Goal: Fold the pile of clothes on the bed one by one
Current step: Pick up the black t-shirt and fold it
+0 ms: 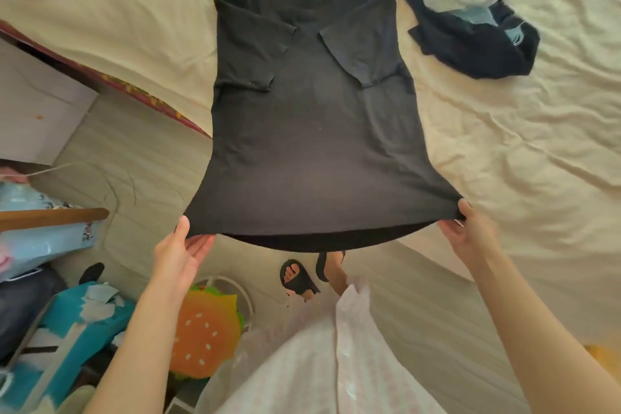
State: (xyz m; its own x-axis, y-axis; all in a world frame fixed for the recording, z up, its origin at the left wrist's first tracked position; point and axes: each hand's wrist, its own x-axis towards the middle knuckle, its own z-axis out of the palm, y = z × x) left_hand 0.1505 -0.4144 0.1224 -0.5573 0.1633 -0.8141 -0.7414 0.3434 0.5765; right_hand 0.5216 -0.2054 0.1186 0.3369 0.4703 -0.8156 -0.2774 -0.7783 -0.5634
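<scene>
1. Black shirt (312,118) lies on the bed (504,131), sleeves folded in.
2. Your left hand (183,254) pinches its bottom left corner.
3. Your right hand (465,232) pinches the bottom right corner.
4. More clothes (470,13) sit beside it.

1 head-worn wide-angle view looks steeply down, close over the bed (504,151).

Both forearms are bare to the hands, left hand (181,254) and right hand (465,232), with no sleeves, rings or watch showing. The person wears a loose pale pink-and-white patterned garment of thin fabric (322,356), and black open-toed strap sandals (297,276) on bare feet.
</scene>
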